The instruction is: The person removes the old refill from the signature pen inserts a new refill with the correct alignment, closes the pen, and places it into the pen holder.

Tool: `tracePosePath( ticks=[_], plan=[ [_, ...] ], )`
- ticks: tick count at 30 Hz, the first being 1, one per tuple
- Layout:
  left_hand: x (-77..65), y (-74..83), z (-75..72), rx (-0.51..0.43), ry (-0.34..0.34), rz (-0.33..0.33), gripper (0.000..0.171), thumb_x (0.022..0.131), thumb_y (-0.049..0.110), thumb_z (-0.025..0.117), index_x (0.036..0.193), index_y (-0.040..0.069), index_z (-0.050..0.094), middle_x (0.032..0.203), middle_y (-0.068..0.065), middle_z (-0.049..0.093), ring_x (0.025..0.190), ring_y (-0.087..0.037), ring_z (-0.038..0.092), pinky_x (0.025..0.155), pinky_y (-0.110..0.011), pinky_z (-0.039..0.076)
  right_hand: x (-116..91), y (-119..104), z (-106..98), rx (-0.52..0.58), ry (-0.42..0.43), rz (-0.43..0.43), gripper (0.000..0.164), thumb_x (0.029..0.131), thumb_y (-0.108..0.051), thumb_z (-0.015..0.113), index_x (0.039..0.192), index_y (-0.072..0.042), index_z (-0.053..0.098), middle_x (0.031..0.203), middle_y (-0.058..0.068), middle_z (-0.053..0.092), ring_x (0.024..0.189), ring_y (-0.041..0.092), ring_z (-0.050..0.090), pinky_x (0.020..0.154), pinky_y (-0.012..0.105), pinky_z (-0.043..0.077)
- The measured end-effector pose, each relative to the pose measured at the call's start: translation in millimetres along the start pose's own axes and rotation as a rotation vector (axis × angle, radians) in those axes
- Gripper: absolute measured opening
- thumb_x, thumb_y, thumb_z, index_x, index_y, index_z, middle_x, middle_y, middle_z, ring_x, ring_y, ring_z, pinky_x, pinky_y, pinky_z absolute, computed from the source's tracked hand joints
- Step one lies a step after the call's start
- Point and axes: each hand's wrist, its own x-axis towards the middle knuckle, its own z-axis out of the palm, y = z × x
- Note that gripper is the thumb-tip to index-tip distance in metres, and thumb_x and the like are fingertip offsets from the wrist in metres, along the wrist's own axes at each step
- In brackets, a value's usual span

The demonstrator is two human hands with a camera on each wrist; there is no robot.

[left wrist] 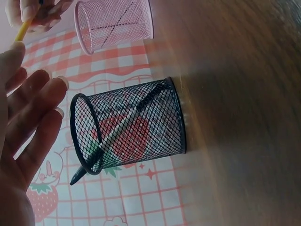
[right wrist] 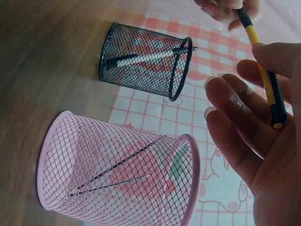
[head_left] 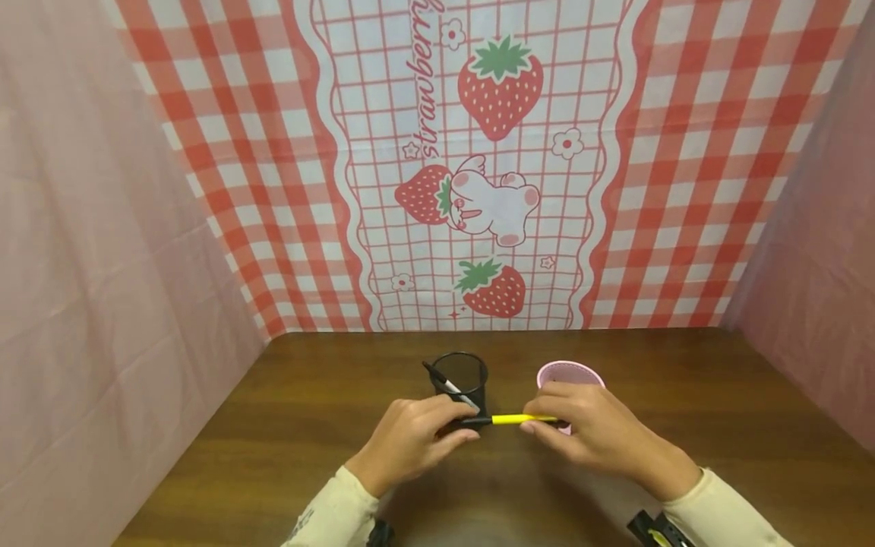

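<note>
Between my two hands a yellow-and-black pen [head_left: 507,419] is held level above the table. My left hand [head_left: 425,434] pinches its black end between thumb and fingers. The right hand [head_left: 593,427] grips the yellow part; in the right wrist view the thumb presses on it and the black tail reaches the palm. Just beyond the left hand stands a black mesh pen cup [left wrist: 129,125], with a black-and-white pen [left wrist: 115,134] leaning inside and its tip over the rim. A pink mesh pen cup [right wrist: 117,169], partly hidden by the right hand in the head view, holds two thin dark sticks [right wrist: 113,169].
Brown wood-grain table [head_left: 328,425] lies under everything. Behind it hangs a red-and-white checked cloth [head_left: 683,190] with strawberry prints, and pale pink curtains [head_left: 123,304] close in both sides. The two cups stand side by side with a gap between them.
</note>
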Motion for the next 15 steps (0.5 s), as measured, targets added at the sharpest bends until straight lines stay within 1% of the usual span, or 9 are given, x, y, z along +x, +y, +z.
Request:
tracePosePath(
  ticks=[5,7,11,12,15],
  plan=[
    [1.6,2.4,-0.7,-0.027,0.006,0.007,0.030,0.085,0.019,0.082,0.111,0.012,0.069,0.091,0.005,0.071,0.067,0.002,0.060,0.061,-0.006,0.046,0.4,-1.6,2.1,0.016,-0.002,-0.005,0.011,0.085,-0.021,0.080,0.091,-0.024,0.072,0.087,-0.019,0.060,0.074,-0.004,0.055,0.066,0.017,0.048],
    [2.3,3.8,-0.8,-0.018,0.005,0.014,0.032,0.083,0.017,0.084,0.110,0.012,0.068,0.093,0.005,0.072,0.070,0.003,0.063,0.063,-0.006,0.047,0.3,-2.0,2.7,0.021,-0.002,0.000,0.009,0.087,-0.022,0.079,0.091,-0.024,0.072,0.088,-0.019,0.061,0.075,-0.004,0.055,0.066,0.017,0.048],
    [4.0,5.2,-0.4,0.064,0.000,0.038,0.033,0.079,0.018,0.086,0.105,0.013,0.066,0.092,0.006,0.072,0.071,0.002,0.065,0.063,-0.008,0.049,0.3,-2.3,2.3,0.025,-0.015,0.022,0.007,0.088,-0.024,0.078,0.092,-0.024,0.072,0.089,-0.019,0.061,0.076,-0.004,0.056,0.067,0.018,0.049],
    [4.4,5.1,-0.1,0.093,0.001,0.045,0.032,0.079,0.018,0.086,0.104,0.014,0.066,0.091,0.008,0.071,0.070,0.003,0.064,0.062,-0.008,0.049,0.4,-2.2,2.3,0.024,-0.018,0.024,0.007,0.088,-0.024,0.078,0.092,-0.025,0.072,0.089,-0.019,0.061,0.077,-0.004,0.057,0.067,0.019,0.049],
    [4.6,5.1,0.9,0.146,0.017,0.065,0.028,0.078,0.017,0.085,0.099,0.015,0.066,0.085,0.010,0.066,0.061,0.003,0.055,0.056,-0.008,0.044,-0.3,-2.7,2.3,0.028,-0.030,0.033,0.008,0.088,-0.024,0.078,0.092,-0.025,0.072,0.088,-0.019,0.061,0.076,-0.005,0.056,0.067,0.018,0.049]
  ],
)
